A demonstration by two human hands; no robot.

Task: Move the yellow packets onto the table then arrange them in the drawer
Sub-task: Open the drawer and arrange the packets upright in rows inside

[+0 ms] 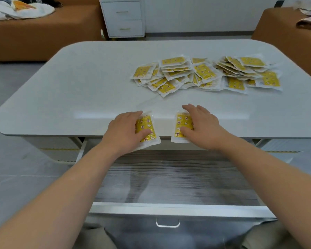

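Observation:
A loose pile of yellow packets (205, 74) with clear edges lies on the right half of the white table (79, 87). Two single packets sit at the table's near edge and overhang it. My left hand (123, 131) holds the left packet (148, 125), thumb across its lower part and fingers at its far end. My right hand (203, 126) holds the right packet (181, 123) in the same way. Below them the drawer (169, 209) is pulled out. Its wood-grain bottom shows no packets.
The drawer's front panel has a metal handle (167, 224) close to my knees. Brown sofas stand at the far left (34, 36) and far right (276, 29). A white two-drawer cabinet (123, 18) stands behind the table.

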